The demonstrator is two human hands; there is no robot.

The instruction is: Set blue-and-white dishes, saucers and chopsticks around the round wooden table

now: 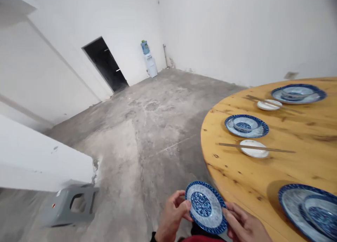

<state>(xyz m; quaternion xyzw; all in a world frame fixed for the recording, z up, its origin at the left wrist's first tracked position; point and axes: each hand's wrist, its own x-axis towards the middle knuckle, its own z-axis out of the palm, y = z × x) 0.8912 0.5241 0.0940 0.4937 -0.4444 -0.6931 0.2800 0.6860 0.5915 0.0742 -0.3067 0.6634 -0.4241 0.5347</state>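
Note:
A blue-and-white patterned plate is held between both hands, tilted toward me, just off the table's edge. My left hand grips its left rim, thumb on top and fingers beneath. On the opposite rim, my right hand pinches with the thumb over the edge. To the right, a larger blue-rimmed plate with a clear bowl on it rests on the round wooden table. Beyond my hands lie chopsticks across a small white dish.
Further along the table are a blue-rimmed plate with a bowl, another white dish with chopsticks, and a third plate setting. A grey plastic stool is on the concrete floor at left. A water dispenser stands beside a dark doorway.

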